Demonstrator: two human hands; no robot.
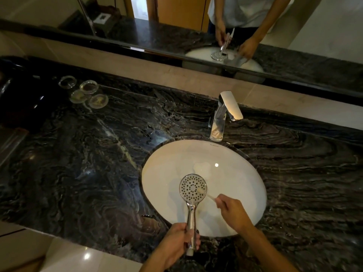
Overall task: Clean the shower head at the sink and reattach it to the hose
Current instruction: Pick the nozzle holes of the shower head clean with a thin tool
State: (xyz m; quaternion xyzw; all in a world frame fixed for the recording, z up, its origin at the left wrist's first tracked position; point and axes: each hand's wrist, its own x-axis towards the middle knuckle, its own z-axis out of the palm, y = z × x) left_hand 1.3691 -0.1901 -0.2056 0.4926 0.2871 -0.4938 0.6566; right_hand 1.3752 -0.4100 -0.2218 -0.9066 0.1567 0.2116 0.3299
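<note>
- While the left hand (177,241) grips the handle of the shower head (192,188), its round face sits up and ahead of that hand, over the white sink (235,173).
- The right hand (230,210) pinches a toothbrush (204,193), bristles touching the face's right side.
- The tap (225,112) stands well beyond both hands.

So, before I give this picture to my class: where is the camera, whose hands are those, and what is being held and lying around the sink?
The camera sits on the person's head, looking down, so these are their own hands. The left hand grips the shower head by its handle over the white sink. The right hand holds a small brush against its spray face. The faucet stands behind, not visibly running. Clear glass dishes lie on the dark marble counter. The mirror repeats the scene.
</note>
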